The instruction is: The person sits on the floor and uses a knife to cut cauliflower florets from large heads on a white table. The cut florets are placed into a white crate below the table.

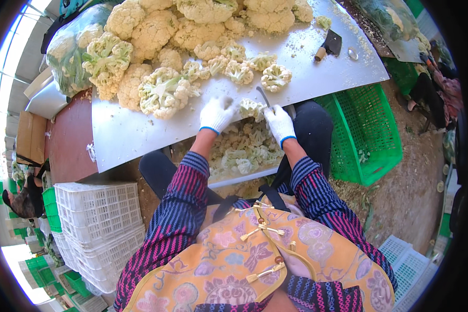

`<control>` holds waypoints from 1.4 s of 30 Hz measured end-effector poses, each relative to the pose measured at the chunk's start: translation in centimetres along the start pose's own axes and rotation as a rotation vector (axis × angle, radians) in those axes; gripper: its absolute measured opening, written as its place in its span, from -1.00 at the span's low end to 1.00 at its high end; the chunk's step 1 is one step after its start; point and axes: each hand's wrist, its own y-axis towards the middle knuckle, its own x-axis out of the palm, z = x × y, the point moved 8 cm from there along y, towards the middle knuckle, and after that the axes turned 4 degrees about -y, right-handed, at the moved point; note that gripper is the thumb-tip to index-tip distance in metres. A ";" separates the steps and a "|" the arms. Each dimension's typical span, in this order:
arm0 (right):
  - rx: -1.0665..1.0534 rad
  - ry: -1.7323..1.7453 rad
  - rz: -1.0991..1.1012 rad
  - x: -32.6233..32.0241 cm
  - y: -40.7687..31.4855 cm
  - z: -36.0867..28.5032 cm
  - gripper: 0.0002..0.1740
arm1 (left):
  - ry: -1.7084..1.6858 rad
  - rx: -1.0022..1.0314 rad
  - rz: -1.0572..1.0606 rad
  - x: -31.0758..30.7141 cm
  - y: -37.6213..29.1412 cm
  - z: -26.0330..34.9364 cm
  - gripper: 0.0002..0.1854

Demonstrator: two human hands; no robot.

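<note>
My left hand (218,115), in a white knit glove with a blue cuff, is at the near edge of the metal-topped table (121,132); whether it grips anything is unclear. My right hand (279,123), gloved alike, is closed around a small knife (263,96) whose dark blade points up and away. Between the hands is a cauliflower floret (251,109). Below them, between my knees, a container (243,176) holds many cut florets. Beyond my hands lie several loose florets (238,72), a large cut cauliflower head (164,91) and a heap of whole heads (154,33).
A cleaver (330,43) with a wooden handle lies at the table's right, beside a small shiny object (352,53). Green plastic crates (378,132) stand right of my knee, stacked white crates (97,210) at left. A bag of cauliflower (68,58) sits back left. Other people appear at both sides.
</note>
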 end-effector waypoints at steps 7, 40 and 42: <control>0.024 -0.120 -0.220 1.6 -6.1 1.6 -0.50 | -0.009 0.040 0.315 -0.3 7.0 2.6 -0.63; -0.047 0.144 -0.037 1.7 -2.4 -1.1 -0.59 | -0.203 0.128 -0.248 3.2 -3.3 0.9 -0.28; 0.051 0.224 -0.050 0.6 -2.5 -1.9 -0.59 | -0.241 0.050 -0.050 -0.2 0.4 0.6 -0.33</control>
